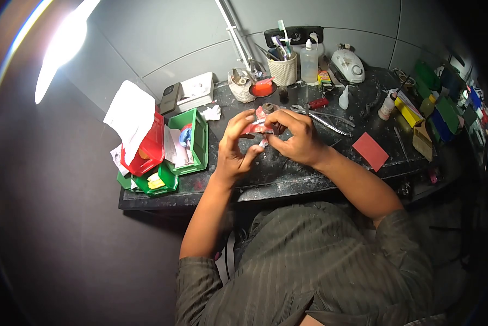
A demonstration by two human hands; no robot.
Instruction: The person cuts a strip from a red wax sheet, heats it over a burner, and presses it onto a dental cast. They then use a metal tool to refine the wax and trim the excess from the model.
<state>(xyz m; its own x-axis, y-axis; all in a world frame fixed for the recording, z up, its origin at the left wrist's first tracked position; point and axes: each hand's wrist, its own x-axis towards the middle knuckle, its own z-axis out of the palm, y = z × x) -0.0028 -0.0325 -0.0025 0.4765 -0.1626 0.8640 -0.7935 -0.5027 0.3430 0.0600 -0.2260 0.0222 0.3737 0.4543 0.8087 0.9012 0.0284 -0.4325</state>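
Note:
A pink and white piece like a denture in wax (259, 129) is held up between my two hands, above the front part of the black bench. My left hand (235, 145) curls around its left side, fingers above and thumb below. From the right, my right hand (299, 138) pinches at its right edge, index finger bent over and thumb underneath. Fingers cover much of the piece, so its full shape is hidden. Just behind it stands a small metal-topped burner or jar (268, 108). A metal hand tool (325, 123) lies beyond my right hand.
Green (201, 142) and red bins (156, 142) holding papers stand left. Flat on the bench (216, 185) lies a pink sheet (370, 151). Behind are a red bowl (263, 88), a toothbrush cup (283, 71), a bottle (309, 64) and a white device (349, 65). A lamp (64, 46) shines upper left.

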